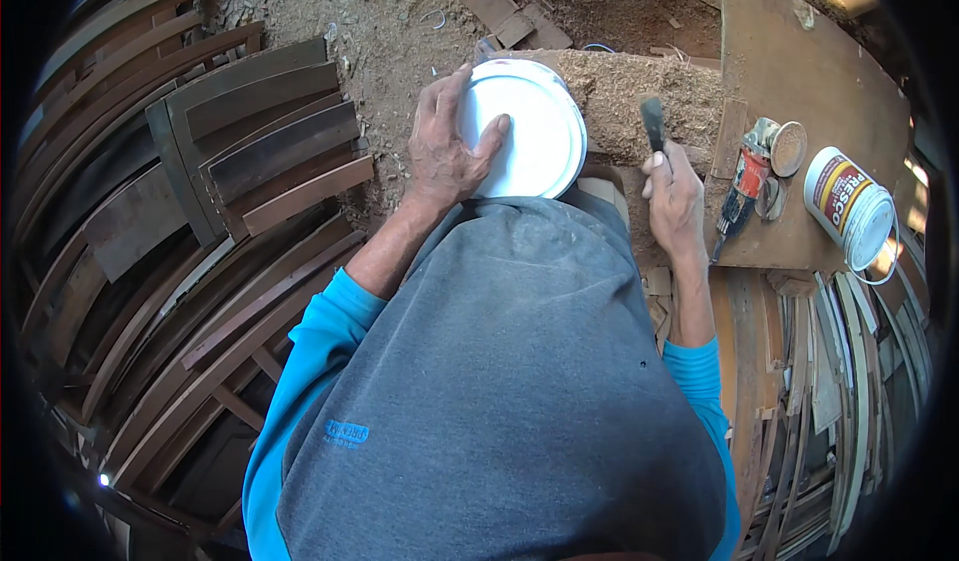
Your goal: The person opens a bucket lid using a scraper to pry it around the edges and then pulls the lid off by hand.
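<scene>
A white round pail with its lid (pixel 524 126) stands upright in front of me, at my lap. My left hand (pixel 448 141) grips its left rim, thumb on the lid and fingers along the side. To the right of the pail, and apart from it, my right hand (pixel 674 196) is closed around a dark tool (pixel 652 123) with a flat, wide end, pointing away from me. Its handle is mostly hidden in the fist, and I cannot tell whether it is a scraper or a chisel.
A brown board (pixel 789 71) on the right bears a red and black angle grinder (pixel 749 176) and a tipped white bucket (pixel 849 201) with a wire handle. Stacked wooden frames (pixel 260 121) fill the left. Thin wood strips (pixel 819 381) lie at lower right. Sawdust (pixel 390 31) covers the ground.
</scene>
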